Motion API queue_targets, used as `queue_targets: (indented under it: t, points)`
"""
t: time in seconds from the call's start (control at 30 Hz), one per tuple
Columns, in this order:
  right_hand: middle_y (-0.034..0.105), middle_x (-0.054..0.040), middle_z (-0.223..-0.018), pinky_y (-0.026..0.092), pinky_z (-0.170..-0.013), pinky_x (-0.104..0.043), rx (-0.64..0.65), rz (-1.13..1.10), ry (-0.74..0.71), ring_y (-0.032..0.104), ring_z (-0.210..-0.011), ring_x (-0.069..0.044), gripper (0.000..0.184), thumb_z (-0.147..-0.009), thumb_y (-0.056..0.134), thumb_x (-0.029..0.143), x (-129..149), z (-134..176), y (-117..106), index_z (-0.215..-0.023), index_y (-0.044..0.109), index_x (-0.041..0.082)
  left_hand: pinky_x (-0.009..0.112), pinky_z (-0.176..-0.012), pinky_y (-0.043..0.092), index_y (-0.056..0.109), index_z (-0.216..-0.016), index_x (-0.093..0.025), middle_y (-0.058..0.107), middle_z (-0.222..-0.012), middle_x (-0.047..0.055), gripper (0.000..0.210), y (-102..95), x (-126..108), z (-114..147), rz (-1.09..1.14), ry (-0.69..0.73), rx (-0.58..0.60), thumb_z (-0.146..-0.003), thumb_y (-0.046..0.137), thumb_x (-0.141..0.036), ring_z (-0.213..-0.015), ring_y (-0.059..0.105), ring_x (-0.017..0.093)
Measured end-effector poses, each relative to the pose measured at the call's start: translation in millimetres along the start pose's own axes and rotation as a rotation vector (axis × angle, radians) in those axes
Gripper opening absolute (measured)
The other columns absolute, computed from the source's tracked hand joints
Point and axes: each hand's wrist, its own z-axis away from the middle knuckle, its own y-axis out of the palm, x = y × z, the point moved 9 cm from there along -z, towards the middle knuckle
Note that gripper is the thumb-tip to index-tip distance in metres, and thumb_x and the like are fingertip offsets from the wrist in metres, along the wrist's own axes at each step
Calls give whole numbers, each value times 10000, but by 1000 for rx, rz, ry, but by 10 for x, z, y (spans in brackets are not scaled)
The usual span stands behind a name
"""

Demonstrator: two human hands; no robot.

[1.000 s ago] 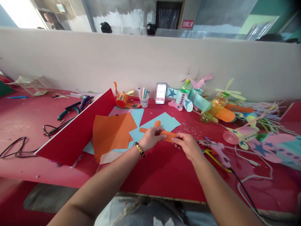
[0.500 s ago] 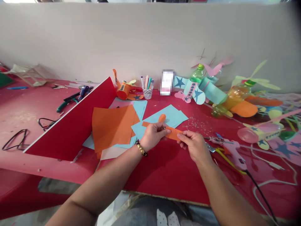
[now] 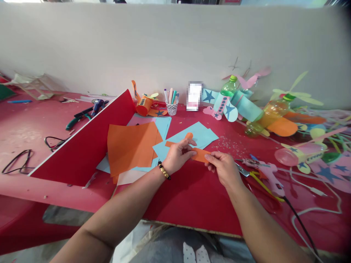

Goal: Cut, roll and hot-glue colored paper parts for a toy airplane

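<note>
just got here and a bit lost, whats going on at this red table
A person's left hand and right hand hold a small piece of orange paper over the red table. Blue paper lies just beyond it, with a large orange sheet to the left. A pink glue gun lies on the right.

Left hand [image 3: 178, 155]: holding the orange strip [image 3: 201, 155] under its thumb
Right hand [image 3: 223, 166]: pinching the strip's right end
Blue sheets [image 3: 201, 132]: lying beyond the strip
Pink glue gun [image 3: 268, 171]: resting near the right hand
Marker cup [image 3: 172, 109]: standing upright
</note>
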Motion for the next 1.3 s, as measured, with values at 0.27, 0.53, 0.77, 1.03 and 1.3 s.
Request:
queue_targets:
  t: [0.27, 0.53, 0.77, 1.03, 1.3]
  points:
    - [582, -6, -487, 288, -382, -211, -22, 42, -47, 454, -402, -95, 304, -690, 657, 440, -63, -43, 4, -576, 593, 166, 199, -526, 431, 517, -897, -158, 554, -698, -12, 294, 61, 178, -15, 120, -79, 95, -736, 639, -372, -559, 547, 81]
    - [578, -7, -478, 292, -377, -206, -42, 122, -121, 446, -399, -93, 324, -686, 660, 455, -35, -37, -14, -561, 592, 164, 206, -504, 427, 521, -848, -145, 544, -641, -24, 304, 83, 174, 6, 163, -105, 124, -699, 667, -366, -524, 522, 79]
    - [580, -8, -485, 308, -383, -216, -23, 202, -139, 457, -410, -111, 334, -701, 637, 479, -27, -8, 12, -566, 594, 177, 201, -555, 422, 561, -735, -120, 558, -668, 3, 229, 5, 172, -21, 72, -54, 55, -694, 670, -317, -587, 512, 77]
    - [584, 4, -494, 343, -421, -229, 0, 196, -138, 481, -435, -122, 295, -701, 644, 471, -40, -13, 17, -666, 652, 178, 216, -536, 427, 554, -677, -111, 540, -607, -5, 252, -15, 143, -17, 145, -62, 46, -674, 689, -323, -549, 503, 78]
    - [546, 13, -445, 346, -426, -227, -12, 161, -168, 469, -419, -110, 292, -728, 640, 453, 22, 16, 17, -651, 647, 172, 210, -506, 407, 558, -688, -112, 542, -593, -8, 237, -29, 132, -17, 77, -65, 47, -681, 678, -317, -533, 509, 80]
